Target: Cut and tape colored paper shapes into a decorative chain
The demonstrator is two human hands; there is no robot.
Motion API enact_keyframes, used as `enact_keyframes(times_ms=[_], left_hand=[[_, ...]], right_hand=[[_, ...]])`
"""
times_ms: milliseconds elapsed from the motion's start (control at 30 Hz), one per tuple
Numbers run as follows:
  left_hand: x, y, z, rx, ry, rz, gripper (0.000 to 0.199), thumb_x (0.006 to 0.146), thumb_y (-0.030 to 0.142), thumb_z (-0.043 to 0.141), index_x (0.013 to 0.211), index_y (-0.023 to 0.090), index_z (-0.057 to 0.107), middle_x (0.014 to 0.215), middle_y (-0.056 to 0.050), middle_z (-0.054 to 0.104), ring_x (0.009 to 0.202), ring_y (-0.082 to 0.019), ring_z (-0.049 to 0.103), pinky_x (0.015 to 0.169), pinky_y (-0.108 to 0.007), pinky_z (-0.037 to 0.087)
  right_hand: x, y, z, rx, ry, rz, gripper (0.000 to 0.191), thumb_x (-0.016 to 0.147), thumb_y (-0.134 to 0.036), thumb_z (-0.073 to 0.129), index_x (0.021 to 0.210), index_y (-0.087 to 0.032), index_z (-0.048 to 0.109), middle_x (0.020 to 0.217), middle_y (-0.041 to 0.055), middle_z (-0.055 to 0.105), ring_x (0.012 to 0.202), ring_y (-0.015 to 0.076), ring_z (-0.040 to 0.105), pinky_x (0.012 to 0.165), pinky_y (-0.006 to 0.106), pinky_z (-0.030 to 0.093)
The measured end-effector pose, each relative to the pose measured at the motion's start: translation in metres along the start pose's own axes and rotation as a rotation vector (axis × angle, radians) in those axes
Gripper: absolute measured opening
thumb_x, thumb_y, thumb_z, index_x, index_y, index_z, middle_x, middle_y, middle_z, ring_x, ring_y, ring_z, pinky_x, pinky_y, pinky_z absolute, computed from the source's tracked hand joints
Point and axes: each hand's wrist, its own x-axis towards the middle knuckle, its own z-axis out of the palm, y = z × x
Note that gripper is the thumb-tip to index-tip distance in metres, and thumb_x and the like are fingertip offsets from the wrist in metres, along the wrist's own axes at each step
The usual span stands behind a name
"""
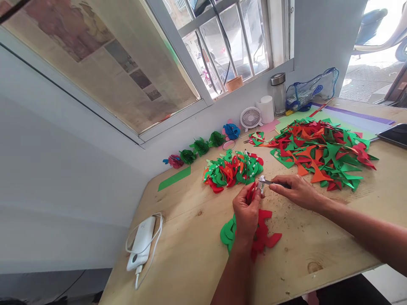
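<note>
My left hand (246, 207) is closed on a folded red paper piece (251, 192) and a small white block (262, 186) with dark print. In my right hand (295, 190) is a slim dark pointed tool (275, 184); whether it is a knife or tweezers I cannot tell. Its tip meets or nearly meets the white block. Under my left wrist lie red paper cutouts (263, 235) and rounded green paper cutouts (227, 233). Just beyond the hands is a heap of red, green and orange cutouts (233, 169), several with small white patches.
Paper scraps (324, 148) are piled at the right, near a phone (394, 134). Paper flowers (201, 146), a small fan (251, 117), a glass bottle (279, 95) and a clear pouch (311, 91) line the wall. A power bank (141, 241) with a cable lies left.
</note>
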Motion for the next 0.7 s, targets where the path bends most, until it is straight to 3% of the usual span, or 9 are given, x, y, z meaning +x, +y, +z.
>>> enact_keyframes(times_ms=[233, 700], left_hand=[[-0.0006, -0.0003, 0.0001, 0.006, -0.007, 0.007, 0.032, 0.072, 0.034, 0.067, 0.097, 0.015, 0.071, 0.078, -0.007, 0.070, 0.063, -0.013, 0.061, 0.065, -0.025, 0.052], [0.0010, -0.0028, -0.0025, 0.037, -0.013, 0.024, 0.032, 0.073, 0.035, 0.067, 0.096, 0.014, 0.071, 0.076, -0.007, 0.070, 0.065, -0.014, 0.063, 0.066, -0.026, 0.053]], right_hand=[[0.0010, 0.0052, 0.0009, 0.006, 0.016, 0.011, 0.047, 0.085, -0.057, 0.044, 0.071, -0.017, 0.064, 0.053, -0.0029, 0.041, 0.051, 0.0091, 0.033, 0.046, 0.024, 0.025], [-0.0009, 0.0012, 0.0020, -0.077, 0.172, 0.020, 0.046, 0.086, -0.056, 0.043, 0.066, -0.018, 0.059, 0.054, -0.0019, 0.041, 0.053, 0.0104, 0.036, 0.047, 0.024, 0.028]])
